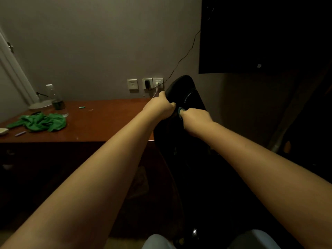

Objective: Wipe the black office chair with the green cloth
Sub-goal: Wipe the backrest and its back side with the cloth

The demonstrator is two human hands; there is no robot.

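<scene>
- A white door [12, 69] stands at the far left edge, with its handle [10, 46] high up.
- The brown wooden surface [107, 123] runs along the grey wall. A small pale object [3, 131] and a thin purple stick [20, 133] lie at its left end.
- The green cloth [42, 122] lies crumpled on the surface, well apart from both hands and from the chair; nothing touches it.
- Just behind the cloth stands a clear bottle [55, 97] with dark liquid in its bottom, beside a round pale base [40, 105].
- Farther right, a small green piece [82, 107] lies alone on the wood.
- Three wall sockets [133, 84] sit above the surface's back edge; a thin black cable [183, 58] climbs from them up to the right.
- The left hand [159, 106] grips the black office chair [181, 87], fingers curled over the left edge of its backrest near the top.
- The right hand [195, 117] is clenched on the back of the same backrest, just beside the left hand. A small teal ring shape [181, 111] shows at its thumb side; what it is cannot be told.
- The chair stands against the right end of the surface, its lower part lost in shadow.
- A large dark panel [260, 33] hangs on the wall at the upper right.
</scene>
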